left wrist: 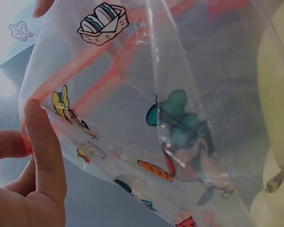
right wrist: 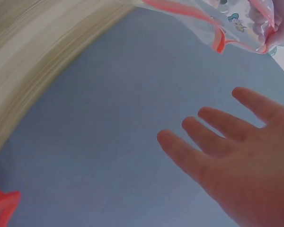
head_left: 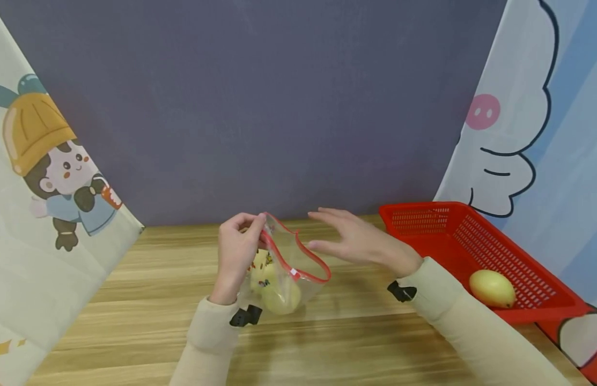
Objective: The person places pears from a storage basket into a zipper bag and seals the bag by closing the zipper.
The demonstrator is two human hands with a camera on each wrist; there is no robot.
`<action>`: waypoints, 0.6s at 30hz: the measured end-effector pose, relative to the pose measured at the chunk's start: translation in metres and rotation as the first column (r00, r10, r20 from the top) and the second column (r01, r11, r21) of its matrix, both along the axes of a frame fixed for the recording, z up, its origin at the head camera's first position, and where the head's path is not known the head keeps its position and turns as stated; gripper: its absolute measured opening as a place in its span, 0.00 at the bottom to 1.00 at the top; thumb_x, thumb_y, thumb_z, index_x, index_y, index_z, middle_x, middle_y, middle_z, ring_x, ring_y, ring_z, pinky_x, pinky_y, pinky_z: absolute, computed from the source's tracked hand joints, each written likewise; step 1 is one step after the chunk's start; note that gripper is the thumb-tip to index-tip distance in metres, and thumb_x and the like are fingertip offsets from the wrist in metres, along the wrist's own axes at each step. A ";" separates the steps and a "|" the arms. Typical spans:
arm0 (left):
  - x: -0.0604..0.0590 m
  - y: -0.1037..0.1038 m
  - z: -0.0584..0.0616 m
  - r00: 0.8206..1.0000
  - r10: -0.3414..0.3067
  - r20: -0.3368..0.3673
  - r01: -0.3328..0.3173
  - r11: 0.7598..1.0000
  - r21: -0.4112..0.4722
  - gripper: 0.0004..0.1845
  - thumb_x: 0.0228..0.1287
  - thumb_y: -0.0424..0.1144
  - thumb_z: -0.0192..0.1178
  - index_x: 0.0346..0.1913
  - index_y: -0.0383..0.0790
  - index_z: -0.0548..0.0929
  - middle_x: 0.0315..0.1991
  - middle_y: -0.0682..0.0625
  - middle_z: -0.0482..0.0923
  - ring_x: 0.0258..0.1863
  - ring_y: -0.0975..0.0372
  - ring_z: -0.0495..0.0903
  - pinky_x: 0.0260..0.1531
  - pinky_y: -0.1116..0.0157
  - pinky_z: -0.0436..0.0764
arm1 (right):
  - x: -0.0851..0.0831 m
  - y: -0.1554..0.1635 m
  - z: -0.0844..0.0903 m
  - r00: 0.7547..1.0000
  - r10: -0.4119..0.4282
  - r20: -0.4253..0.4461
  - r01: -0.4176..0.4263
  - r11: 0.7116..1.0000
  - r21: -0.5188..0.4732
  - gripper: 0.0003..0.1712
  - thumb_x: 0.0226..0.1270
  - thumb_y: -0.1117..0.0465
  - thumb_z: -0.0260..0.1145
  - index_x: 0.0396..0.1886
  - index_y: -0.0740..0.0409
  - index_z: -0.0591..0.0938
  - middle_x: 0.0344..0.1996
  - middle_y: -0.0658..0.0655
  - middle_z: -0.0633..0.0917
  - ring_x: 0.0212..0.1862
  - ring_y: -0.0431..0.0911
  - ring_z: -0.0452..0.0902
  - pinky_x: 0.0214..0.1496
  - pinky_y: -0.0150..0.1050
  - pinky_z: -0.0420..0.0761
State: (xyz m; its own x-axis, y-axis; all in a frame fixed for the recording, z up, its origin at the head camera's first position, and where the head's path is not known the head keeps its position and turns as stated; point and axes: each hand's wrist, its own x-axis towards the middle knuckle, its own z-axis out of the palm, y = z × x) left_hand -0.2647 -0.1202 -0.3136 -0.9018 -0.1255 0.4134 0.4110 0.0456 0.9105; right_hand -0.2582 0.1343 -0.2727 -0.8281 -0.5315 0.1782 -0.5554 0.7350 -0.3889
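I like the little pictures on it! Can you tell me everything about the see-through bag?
The clear plastic zip bag with a red seal strip is printed with small cartoons: a bread basket, a mouse-like figure, a carrot. Its mouth stands open and it hangs above the wooden table. Yellow-green pears lie inside at the bottom. The left hand pinches its top edge; the right hand hovers open beside it, not touching.

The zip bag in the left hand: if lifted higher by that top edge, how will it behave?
The zip bag is thin clear film, so probably floppy. The pears inside likely drag it bottom-heavy. The left hand pinches only the rim, so it may swing.
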 end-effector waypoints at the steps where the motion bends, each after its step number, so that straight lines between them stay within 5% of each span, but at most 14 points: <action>1: 0.000 0.000 0.000 1.000 0.001 0.002 -0.001 1.000 -0.004 0.14 0.72 0.39 0.64 0.39 0.27 0.85 0.30 0.36 0.82 0.17 0.59 0.82 0.22 0.58 0.89 | 0.000 0.002 0.000 1.000 -0.004 0.008 0.004 1.000 0.001 0.44 0.69 0.30 0.60 0.79 0.43 0.65 0.79 0.56 0.60 0.78 0.58 0.53 0.76 0.67 0.60; 8: 0.001 0.001 0.001 1.000 0.017 0.025 -0.016 1.000 -0.020 0.14 0.72 0.39 0.64 0.38 0.28 0.86 0.29 0.37 0.83 0.16 0.58 0.82 0.22 0.59 0.89 | 0.003 0.018 0.001 0.998 -0.053 0.019 0.052 0.997 0.057 0.49 0.67 0.25 0.56 0.82 0.38 0.56 0.82 0.54 0.50 0.81 0.58 0.39 0.77 0.71 0.49; 18: 0.001 0.001 0.001 1.000 0.002 0.017 -0.002 1.000 -0.008 0.14 0.72 0.39 0.64 0.37 0.28 0.85 0.28 0.36 0.83 0.15 0.59 0.82 0.21 0.58 0.89 | 0.006 0.042 0.003 0.988 -0.148 -0.050 0.154 0.974 0.163 0.54 0.66 0.22 0.54 0.83 0.40 0.51 0.82 0.58 0.44 0.81 0.63 0.34 0.78 0.71 0.40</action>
State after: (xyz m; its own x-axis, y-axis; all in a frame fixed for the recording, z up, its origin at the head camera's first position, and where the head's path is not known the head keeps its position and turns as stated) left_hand -0.2634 -0.1192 -0.3124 -0.9087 -0.1239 0.3986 0.3950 0.0539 0.9171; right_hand -0.2518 0.1767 -0.2698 -0.8955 -0.4254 0.1307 -0.4448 0.8642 -0.2353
